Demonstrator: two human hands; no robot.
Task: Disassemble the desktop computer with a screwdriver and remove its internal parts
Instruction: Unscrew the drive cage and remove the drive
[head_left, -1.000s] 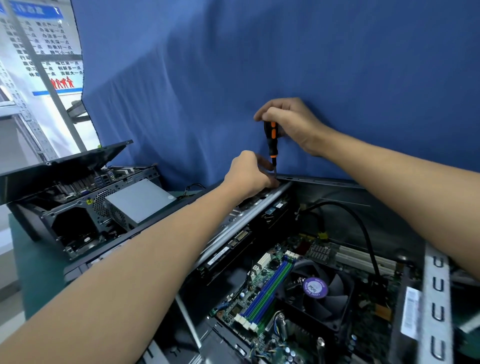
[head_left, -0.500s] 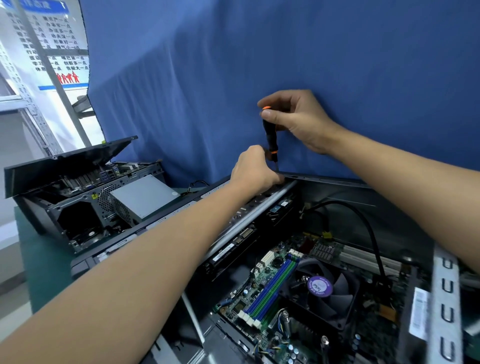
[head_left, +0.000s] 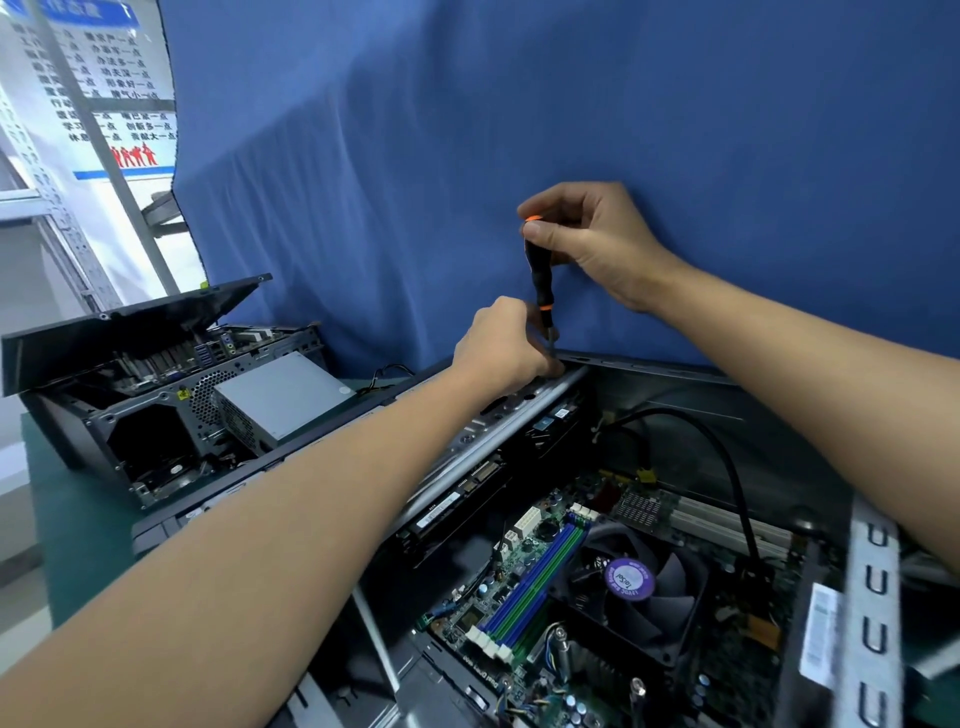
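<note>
A right hand (head_left: 597, 244) pinches the seemingly light, rigid screwdriver (head_left: 537, 270) by its black handle, upright over the metal rail (head_left: 498, 423) of the open desktop computer (head_left: 675, 395). The left hand (head_left: 501, 345) curls its fingers at the tip, their hold hidden.

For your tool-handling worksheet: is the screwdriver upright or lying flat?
Upright, slightly tilted. The right hand pinches the screwdriver at its orange-capped top; its tip points down at the metal rail beside the left hand.
</note>
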